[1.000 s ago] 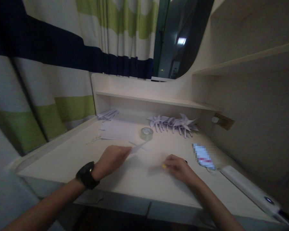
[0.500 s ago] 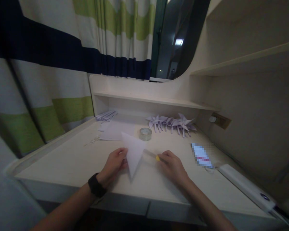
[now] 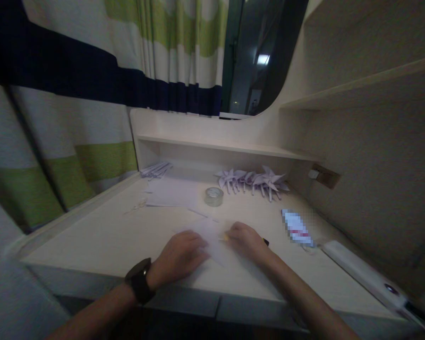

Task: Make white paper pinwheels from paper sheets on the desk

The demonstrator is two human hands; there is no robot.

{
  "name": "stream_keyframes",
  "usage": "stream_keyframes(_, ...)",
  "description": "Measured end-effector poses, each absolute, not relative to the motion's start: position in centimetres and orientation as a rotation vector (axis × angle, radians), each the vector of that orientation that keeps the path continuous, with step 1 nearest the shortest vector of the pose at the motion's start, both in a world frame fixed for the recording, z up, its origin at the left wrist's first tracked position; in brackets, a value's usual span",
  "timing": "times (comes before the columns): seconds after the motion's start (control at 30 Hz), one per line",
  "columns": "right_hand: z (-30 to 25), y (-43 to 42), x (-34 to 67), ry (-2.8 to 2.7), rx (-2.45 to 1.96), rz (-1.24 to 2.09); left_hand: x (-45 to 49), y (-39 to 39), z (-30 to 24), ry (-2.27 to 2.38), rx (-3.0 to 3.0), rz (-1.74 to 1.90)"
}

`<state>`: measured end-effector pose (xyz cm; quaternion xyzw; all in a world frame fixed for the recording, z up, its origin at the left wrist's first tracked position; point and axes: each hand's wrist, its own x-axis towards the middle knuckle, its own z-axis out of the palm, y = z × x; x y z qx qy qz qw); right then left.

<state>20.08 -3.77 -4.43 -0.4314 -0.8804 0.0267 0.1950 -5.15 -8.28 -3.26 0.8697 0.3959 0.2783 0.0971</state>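
A white sheet of paper (image 3: 214,245), blurred by motion, lies low over the desk between my hands. My left hand (image 3: 184,250), with a dark watch on the wrist, holds it down, fingers and thumb on its left part. My right hand (image 3: 246,241) is closed around a slim utility knife (image 3: 227,237). Its yellow front points left at the paper and its dark end shows behind the hand. The blade is too blurred to make out. Just beyond the paper is a roll of clear tape (image 3: 213,197).
Flat white sheets (image 3: 172,192) lie at the back left, beside rolled paper sticks (image 3: 156,170). Several paper pinwheels (image 3: 267,182) stand in a group at the back right. A phone with a blurred-out screen (image 3: 297,228) and a long white lamp-like bar (image 3: 361,269) lie on the right.
The paper has come down from a raised, upright hold to lie low over the desk. My left hand has moved right onto it. My right hand has shifted slightly left with the knife.
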Motion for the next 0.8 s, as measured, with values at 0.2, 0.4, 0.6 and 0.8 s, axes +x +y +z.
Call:
stream_keyframes(0.2,-4.7,-3.4,19.9,-2.552,-1.230,0.040,-5.0,-3.9,-3.4,0.896,2.962,0.448)
stream_keyframes(0.4,-5.1,-3.4,20.1,-2.548,-1.205,0.070,-4.4,-3.5,-6.1,1.142,2.886,0.383)
stream_keyframes(0.6,-5.4,-3.9,20.4,-2.534,-1.123,0.077,-3.6,-4.5,-6.6,1.378,2.857,0.440)
stream_keyframes(0.8,-5.3,-4.6,21.1,-2.516,-1.090,0.126,-3.5,-4.7,-7.0,1.552,2.798,0.472)
